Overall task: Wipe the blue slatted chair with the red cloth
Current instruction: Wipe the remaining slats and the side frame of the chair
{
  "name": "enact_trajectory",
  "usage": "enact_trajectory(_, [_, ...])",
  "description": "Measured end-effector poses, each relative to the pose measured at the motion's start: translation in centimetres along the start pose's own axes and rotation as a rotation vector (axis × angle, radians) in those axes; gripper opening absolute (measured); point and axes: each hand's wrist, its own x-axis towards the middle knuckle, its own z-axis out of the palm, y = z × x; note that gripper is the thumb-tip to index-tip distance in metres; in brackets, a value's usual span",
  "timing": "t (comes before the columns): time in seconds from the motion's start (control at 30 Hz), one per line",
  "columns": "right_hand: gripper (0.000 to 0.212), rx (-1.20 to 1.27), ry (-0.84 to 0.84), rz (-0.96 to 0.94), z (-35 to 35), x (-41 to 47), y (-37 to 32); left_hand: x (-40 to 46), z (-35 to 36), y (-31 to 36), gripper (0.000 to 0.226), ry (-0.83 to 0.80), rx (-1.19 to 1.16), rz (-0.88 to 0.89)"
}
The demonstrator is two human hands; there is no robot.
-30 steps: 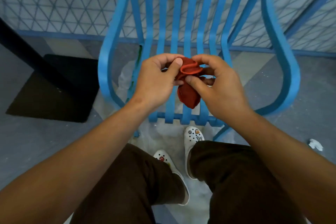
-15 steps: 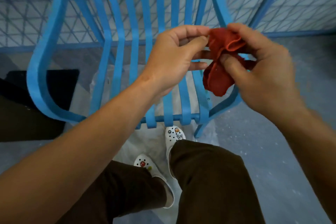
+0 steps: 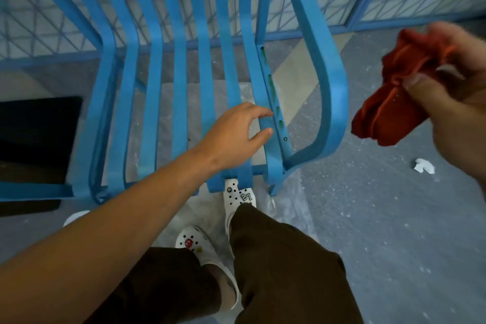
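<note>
The blue slatted chair (image 3: 181, 66) fills the upper middle of the head view, its seat slats running toward me. My left hand (image 3: 234, 134) reaches over the seat's right side with loosely spread fingers, near the rightmost slat, holding nothing. My right hand (image 3: 452, 102) is off to the right of the chair's armrest (image 3: 331, 92), blurred, and grips the bunched red cloth (image 3: 394, 92) in the air. Green marks show along the inner edge of the right side rail (image 3: 273, 97).
My legs in brown trousers and white clogs (image 3: 238, 197) stand just in front of the seat. A black mat (image 3: 36, 139) lies on the floor at left. A crumpled white scrap (image 3: 424, 166) sits on the grey floor at right. A patterned wall is behind.
My left hand let go of the cloth and dropped to the seat's right side. My right hand carried the cloth away to the right, past the armrest. The view shifted right.
</note>
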Motion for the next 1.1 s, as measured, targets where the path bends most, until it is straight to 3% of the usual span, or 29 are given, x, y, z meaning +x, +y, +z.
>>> enact_trajectory(0.17, [0.049,-0.015,-0.161,0.286,3.3,-1.5,5.8,1.2,2.0,-1.6,0.043,-0.051,0.102,0.04])
enact_trajectory(0.33, [0.036,0.043,-0.407,0.319,7.5,-1.8,10.3,2.6,3.2,-1.5,0.049,0.004,0.128,0.059])
enact_trajectory(0.53, [0.03,-0.026,-0.596,0.106,10.8,-1.3,14.5,3.2,4.1,-2.3,0.065,-0.023,0.221,-0.043])
enact_trajectory(0.8, [0.039,-0.081,-0.858,-0.047,13.0,0.5,16.2,3.3,4.6,-2.6,0.065,0.004,0.261,-0.031])
enact_trajectory(1.1, [0.022,-0.17,-0.715,0.064,12.6,-1.1,17.3,3.4,4.7,-2.6,0.064,0.071,0.219,-0.048])
